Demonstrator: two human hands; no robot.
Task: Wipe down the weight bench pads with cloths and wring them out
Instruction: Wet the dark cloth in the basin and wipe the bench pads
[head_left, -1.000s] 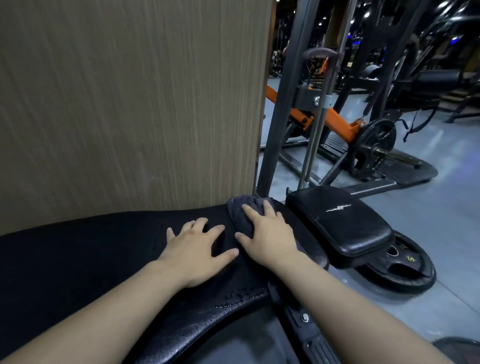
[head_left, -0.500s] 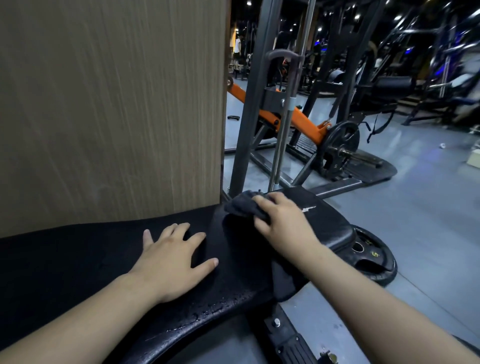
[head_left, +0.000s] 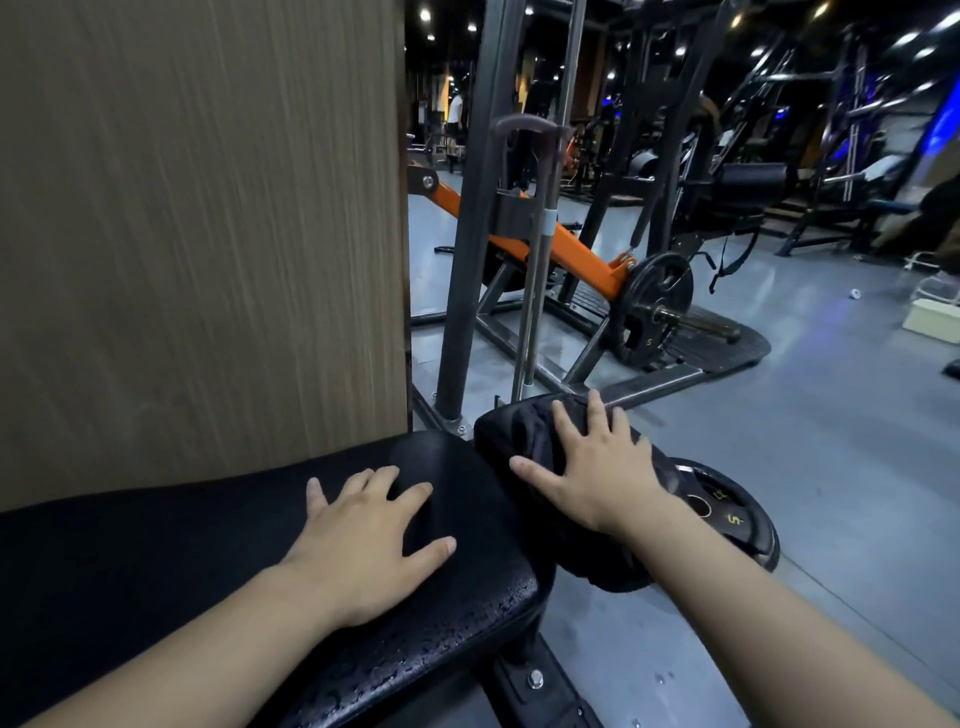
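A long black bench pad (head_left: 156, 561) runs from the lower left to the centre, with water droplets along its near edge. My left hand (head_left: 363, 540) lies flat on it, fingers spread. Beyond its end sits a smaller black seat pad (head_left: 498, 431). A dark grey cloth (head_left: 535, 441) is spread over that small pad, and my right hand (head_left: 597, 467) presses on the cloth with straight, spread fingers.
A wood-grain panel (head_left: 197, 234) rises directly behind the long pad. Grey steel uprights (head_left: 467, 260) and an orange lever arm (head_left: 571, 249) with a weight plate (head_left: 657, 306) stand ahead. Another plate (head_left: 727, 519) lies on the floor under my right wrist. Grey floor stretches to the right.
My right hand has carried the cloth off the end of the long pad onto the smaller seat pad and flattened it there. My left hand stays flat on the long pad.
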